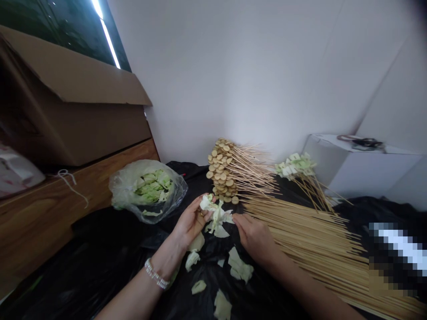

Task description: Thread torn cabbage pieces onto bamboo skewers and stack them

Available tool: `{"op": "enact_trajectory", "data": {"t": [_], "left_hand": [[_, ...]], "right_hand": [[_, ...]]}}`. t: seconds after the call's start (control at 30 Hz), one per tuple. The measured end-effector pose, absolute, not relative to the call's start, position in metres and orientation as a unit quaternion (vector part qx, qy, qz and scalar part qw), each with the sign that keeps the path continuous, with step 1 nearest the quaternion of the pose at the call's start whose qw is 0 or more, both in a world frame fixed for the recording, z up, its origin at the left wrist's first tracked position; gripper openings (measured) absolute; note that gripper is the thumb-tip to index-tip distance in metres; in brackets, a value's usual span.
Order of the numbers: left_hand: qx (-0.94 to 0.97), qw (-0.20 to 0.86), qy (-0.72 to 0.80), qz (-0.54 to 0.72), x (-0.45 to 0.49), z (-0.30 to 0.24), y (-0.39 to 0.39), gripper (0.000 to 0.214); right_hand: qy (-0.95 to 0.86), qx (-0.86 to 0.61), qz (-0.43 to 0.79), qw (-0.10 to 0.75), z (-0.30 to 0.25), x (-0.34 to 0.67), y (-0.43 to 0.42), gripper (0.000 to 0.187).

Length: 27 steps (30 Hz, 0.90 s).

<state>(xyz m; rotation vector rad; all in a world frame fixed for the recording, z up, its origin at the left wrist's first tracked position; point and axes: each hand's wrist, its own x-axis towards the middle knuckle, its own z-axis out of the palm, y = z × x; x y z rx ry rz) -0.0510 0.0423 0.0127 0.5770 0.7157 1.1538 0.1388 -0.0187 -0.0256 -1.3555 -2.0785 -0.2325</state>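
Observation:
In the middle of the head view, my left hand is closed on a bunch of pale green-white cabbage leaves. My right hand pinches at the bunch's right edge, with fingertips touching the leaves; whatever is between those fingers is hidden. Loose cabbage pieces are scattered below my hands on black plastic sheeting. Just beyond the bunch is a pile of skewers with round beige slices threaded on their ends. Bare wooden skewers spread in a broad layer beside and under my right forearm.
Cut cabbage fills a clear plastic bag on the left. Skewers threaded with cabbage lie at the back right, near a white box. An open cardboard box stands on a wooden surface at left. A white wall rises behind.

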Motion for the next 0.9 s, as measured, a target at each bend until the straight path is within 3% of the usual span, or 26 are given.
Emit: {"op": "enact_trajectory", "data": {"t": [0.17, 0.3, 0.47, 0.77, 0.9], "left_hand": [[0.262, 0.748, 0.342, 0.505, -0.046, 0.013, 0.038, 0.015], [0.276, 0.762, 0.304, 0.501, -0.046, 0.017, 0.034, 0.039], [0.393, 0.671, 0.345, 0.526, -0.041, 0.017, 0.024, 0.048], [0.328, 0.593, 0.372, 0.634, -0.062, 0.014, 0.052, 0.041], [0.319, 0.612, 0.359, 0.628, -0.060, 0.016, 0.051, 0.038]], "right_hand": [[-0.788, -0.516, -0.094, 0.323, -0.025, 0.138, -0.019, 0.031], [-0.777, -0.526, -0.099, 0.331, -0.022, 0.139, -0.019, 0.031], [-0.780, -0.521, -0.105, 0.330, -0.019, 0.140, -0.019, 0.030], [-0.795, -0.526, -0.134, 0.273, 0.010, 0.172, -0.014, 0.027], [-0.795, -0.516, -0.082, 0.307, 0.024, 0.199, -0.020, 0.027]]}}
